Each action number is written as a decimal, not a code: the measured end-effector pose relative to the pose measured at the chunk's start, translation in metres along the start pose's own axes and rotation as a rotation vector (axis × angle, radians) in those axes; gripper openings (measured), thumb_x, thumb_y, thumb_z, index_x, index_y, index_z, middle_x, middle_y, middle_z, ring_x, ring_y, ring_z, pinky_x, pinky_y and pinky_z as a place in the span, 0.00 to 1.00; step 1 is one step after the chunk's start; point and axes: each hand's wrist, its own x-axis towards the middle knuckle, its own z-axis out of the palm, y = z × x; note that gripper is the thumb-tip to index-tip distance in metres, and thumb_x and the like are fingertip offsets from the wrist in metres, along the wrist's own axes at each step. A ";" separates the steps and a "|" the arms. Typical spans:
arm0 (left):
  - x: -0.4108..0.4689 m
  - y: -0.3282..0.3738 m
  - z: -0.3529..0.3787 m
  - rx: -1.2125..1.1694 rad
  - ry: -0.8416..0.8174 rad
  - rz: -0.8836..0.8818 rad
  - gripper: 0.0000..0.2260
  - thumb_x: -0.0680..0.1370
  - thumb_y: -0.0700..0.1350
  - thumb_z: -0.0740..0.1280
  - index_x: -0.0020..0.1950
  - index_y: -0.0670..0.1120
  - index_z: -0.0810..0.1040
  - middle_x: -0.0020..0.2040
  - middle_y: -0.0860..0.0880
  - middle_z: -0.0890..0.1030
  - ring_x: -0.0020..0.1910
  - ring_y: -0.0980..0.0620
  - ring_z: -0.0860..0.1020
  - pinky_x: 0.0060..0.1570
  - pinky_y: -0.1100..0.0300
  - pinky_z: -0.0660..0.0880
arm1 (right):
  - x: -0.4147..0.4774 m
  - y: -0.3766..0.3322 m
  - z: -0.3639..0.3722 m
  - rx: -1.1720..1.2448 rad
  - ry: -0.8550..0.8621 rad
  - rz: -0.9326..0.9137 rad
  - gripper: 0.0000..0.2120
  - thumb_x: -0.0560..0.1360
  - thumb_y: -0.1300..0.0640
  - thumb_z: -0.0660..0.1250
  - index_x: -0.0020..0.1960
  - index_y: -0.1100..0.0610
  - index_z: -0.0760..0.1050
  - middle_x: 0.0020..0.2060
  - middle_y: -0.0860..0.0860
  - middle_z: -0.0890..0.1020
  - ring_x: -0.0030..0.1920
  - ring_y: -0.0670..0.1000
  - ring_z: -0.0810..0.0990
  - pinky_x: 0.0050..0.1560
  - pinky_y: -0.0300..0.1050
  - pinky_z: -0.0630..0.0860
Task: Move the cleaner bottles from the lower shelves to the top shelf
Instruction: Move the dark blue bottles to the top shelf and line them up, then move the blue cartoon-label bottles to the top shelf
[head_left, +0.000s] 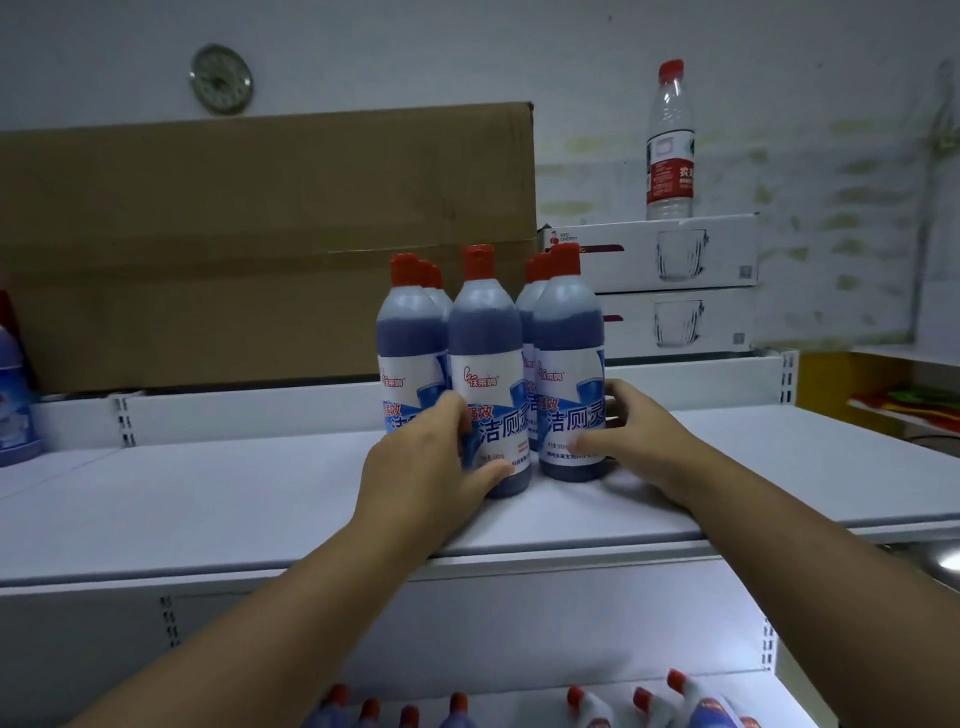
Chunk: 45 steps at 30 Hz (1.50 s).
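Observation:
Several cleaner bottles with blue liquid, white labels and red caps stand clustered on the white top shelf. My left hand is wrapped around the front left cleaner bottle, thumb at its base. My right hand clasps the front right cleaner bottle from its right side. Both bottles stand upright on the shelf. More red-capped cleaner bottles show on the lower shelf at the bottom edge.
A large cardboard box stands behind the cluster on the left. Two white glassware boxes are stacked at the back right with a water bottle on top. Another blue bottle sits at the far left.

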 end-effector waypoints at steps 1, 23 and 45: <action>0.000 0.001 0.001 0.060 -0.010 0.033 0.18 0.72 0.59 0.68 0.53 0.52 0.66 0.57 0.53 0.79 0.49 0.52 0.76 0.50 0.58 0.76 | 0.000 0.000 0.001 -0.012 0.006 -0.002 0.28 0.68 0.65 0.73 0.65 0.53 0.66 0.47 0.44 0.77 0.47 0.45 0.78 0.46 0.42 0.76; 0.016 -0.001 0.015 0.093 -0.160 0.094 0.05 0.75 0.49 0.63 0.43 0.49 0.71 0.46 0.47 0.81 0.41 0.48 0.76 0.42 0.54 0.75 | -0.012 -0.004 0.005 -0.318 0.113 -0.117 0.31 0.66 0.52 0.77 0.66 0.54 0.69 0.60 0.51 0.78 0.50 0.50 0.79 0.51 0.46 0.78; -0.240 -0.154 0.141 -0.008 -0.649 -0.542 0.12 0.74 0.45 0.63 0.57 0.46 0.76 0.58 0.45 0.77 0.53 0.46 0.77 0.54 0.56 0.74 | -0.145 0.218 0.183 -0.463 -0.418 0.448 0.14 0.75 0.48 0.63 0.57 0.55 0.74 0.47 0.53 0.79 0.46 0.52 0.80 0.43 0.43 0.76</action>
